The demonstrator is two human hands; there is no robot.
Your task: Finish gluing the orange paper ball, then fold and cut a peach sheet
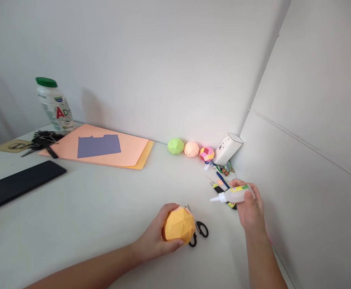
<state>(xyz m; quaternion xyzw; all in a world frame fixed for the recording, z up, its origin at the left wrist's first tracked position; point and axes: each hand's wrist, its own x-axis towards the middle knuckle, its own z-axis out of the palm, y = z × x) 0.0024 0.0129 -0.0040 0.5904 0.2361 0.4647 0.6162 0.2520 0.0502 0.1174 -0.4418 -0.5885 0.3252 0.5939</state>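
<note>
Forearms (266, 257), two, bare, reach in from the lower edge. Left hand (154, 241): grasps one yellow-orange faceted paper ball (180, 225), thumb and fingers around its sides. Right hand (250, 210): grips one translucent squeeze bottle (237, 194), white nozzle pointing left, well apart from the ball. Scissors (203, 229), black-handled, lie on the counter (118, 208), partly hidden behind the ball. Utility cutter (217, 188), black and yellow-green, lies partly behind the bottle; blue pen-like tool (223, 179) just beside it. Along the wall, in a row: green ball (175, 146), peach ball (191, 149), multicoloured ball (207, 153). White paper tube (229, 148) leans in the corner. Farther left: peach sheet (133, 152) bearing one purple paper piece (99, 146).
</note>
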